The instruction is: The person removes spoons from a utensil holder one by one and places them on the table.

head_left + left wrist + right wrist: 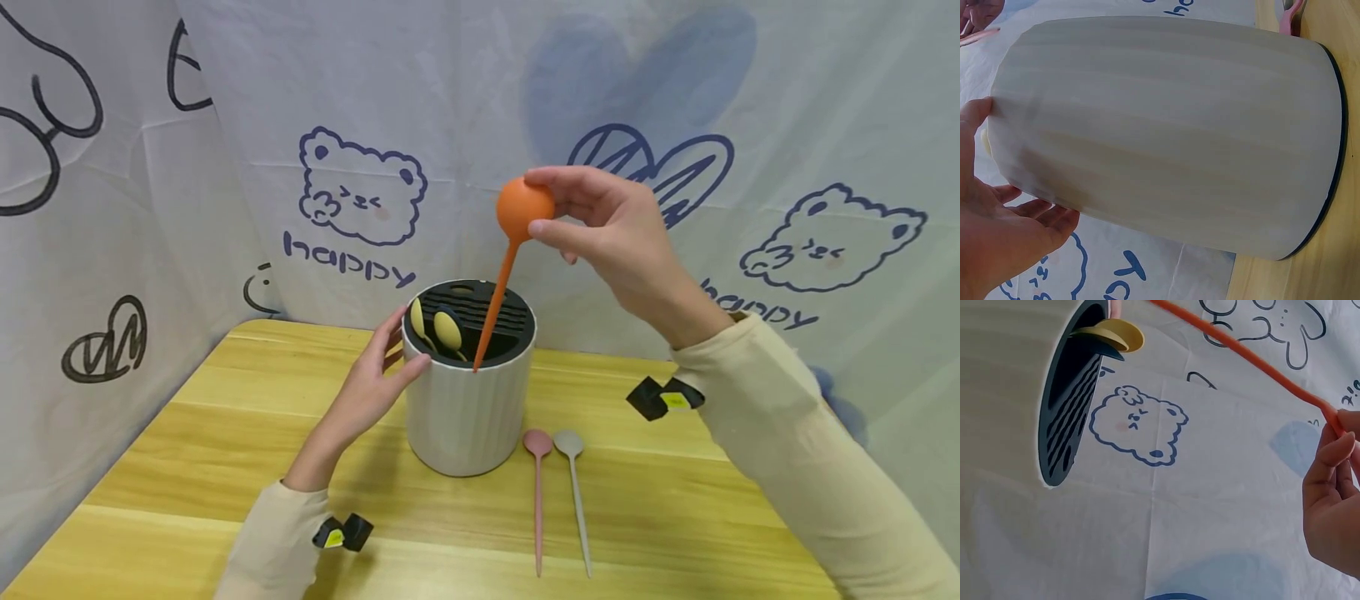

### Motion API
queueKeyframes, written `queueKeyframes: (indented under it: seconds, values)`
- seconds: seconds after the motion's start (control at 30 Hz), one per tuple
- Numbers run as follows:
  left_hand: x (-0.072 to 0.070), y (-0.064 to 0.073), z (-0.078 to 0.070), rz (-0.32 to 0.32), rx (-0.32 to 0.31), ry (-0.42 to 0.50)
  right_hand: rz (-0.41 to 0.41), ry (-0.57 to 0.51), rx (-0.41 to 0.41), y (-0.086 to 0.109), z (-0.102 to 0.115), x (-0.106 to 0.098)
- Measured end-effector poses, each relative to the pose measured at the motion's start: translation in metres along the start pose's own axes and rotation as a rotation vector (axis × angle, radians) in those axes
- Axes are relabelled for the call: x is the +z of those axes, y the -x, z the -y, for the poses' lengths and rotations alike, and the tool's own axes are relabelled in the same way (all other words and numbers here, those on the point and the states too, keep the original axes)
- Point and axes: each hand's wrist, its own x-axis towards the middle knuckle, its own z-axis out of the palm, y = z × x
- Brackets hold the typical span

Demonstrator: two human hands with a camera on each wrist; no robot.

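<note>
My right hand (pixel 600 221) pinches an orange spoon (pixel 517 208) by its round bowl. The long orange handle (pixel 1241 350) slants down, its tip overlapping the front rim of a utensil holder (pixel 465 417) in the head view. This holder is a white ribbed cylinder with a black slotted top, upright on the table. At its upper left side, my left hand (pixel 375 367) holds it, thumb on the front near the rim and fingers round the side. Seen from the left wrist, those fingers (pixel 1054 219) touch the white wall. Yellow spoon heads (pixel 447 331) stick out of the holder's open compartment.
On the wooden table (pixel 450 542), a pink spoon (pixel 537 443) and a pale grey spoon (pixel 568 443) lie side by side, right of the holder's base. A white curtain (pixel 465 83) printed with bears and hearts hangs behind and to the left.
</note>
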Motion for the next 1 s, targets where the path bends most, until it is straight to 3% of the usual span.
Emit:
queueKeyframes:
  seconds: [0.23,0.63,1.0]
  values:
    - [0.0,0.0,-0.001,0.003,-0.003,0.0,0.029,0.097,0.067,0.006,-0.007,-0.001]
    - [0.0,0.0,0.0,0.001,0.0,0.004,0.044,0.137,0.152,0.018,-0.024,-0.005]
    - [-0.001,0.0,0.001,0.0,0.004,-0.003,0.099,0.178,0.292,0.032,-0.047,-0.014]
